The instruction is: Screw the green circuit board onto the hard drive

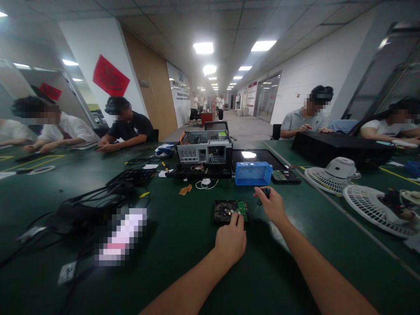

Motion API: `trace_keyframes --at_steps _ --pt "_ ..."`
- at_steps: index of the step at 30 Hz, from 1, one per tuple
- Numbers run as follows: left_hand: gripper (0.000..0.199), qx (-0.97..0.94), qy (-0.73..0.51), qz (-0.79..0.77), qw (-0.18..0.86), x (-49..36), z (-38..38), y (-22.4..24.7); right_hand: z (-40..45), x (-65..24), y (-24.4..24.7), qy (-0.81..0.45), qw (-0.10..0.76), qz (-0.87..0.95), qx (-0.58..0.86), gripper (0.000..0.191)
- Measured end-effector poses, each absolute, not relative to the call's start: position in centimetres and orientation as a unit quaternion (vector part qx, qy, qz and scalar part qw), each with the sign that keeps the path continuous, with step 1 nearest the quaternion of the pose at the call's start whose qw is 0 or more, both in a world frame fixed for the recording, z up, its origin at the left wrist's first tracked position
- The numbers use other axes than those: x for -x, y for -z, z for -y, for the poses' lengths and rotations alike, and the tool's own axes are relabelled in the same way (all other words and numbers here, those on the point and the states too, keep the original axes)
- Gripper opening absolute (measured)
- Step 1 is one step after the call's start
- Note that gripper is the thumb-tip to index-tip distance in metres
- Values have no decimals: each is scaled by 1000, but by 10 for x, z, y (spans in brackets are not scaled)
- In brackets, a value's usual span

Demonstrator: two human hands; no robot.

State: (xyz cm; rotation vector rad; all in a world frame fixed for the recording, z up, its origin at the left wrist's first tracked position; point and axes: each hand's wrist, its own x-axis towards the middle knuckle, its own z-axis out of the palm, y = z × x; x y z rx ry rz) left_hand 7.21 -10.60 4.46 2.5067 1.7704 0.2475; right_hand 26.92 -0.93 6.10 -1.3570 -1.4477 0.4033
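Note:
A hard drive (223,210) lies flat on the green table, its green circuit board facing up at the right side. My left hand (231,238) touches the board with extended fingertips; the other fingers are curled, and any small part under them is too small to make out. To the right of the drive, my right hand (271,203) is closed around the dark handle of a screwdriver (266,192). Its thin shaft points down and left toward the table, apart from the drive. Beyond the drive stands a blue plastic bin (253,174).
An open computer case (205,151) stands behind, beside a flat dark panel (259,158). White fan parts (331,175) lie at the right. Cables, a black headset (88,205) and a blurred bright screen (123,236) are at the left. Several people sit around the tables.

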Motion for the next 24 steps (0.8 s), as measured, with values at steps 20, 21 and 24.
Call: trace_keyframes --at_steps 20,21,24 --pt "55 -821 -76 -562 62 -67 107 -49 7 -264 -65 -431 625 493 426 50" --pt "56 -822 -74 -562 63 -67 106 -49 8 -263 -66 -429 619 502 425 48" --pt "57 -823 -71 -560 67 -67 106 -49 13 -259 -69 -422 604 533 416 45"
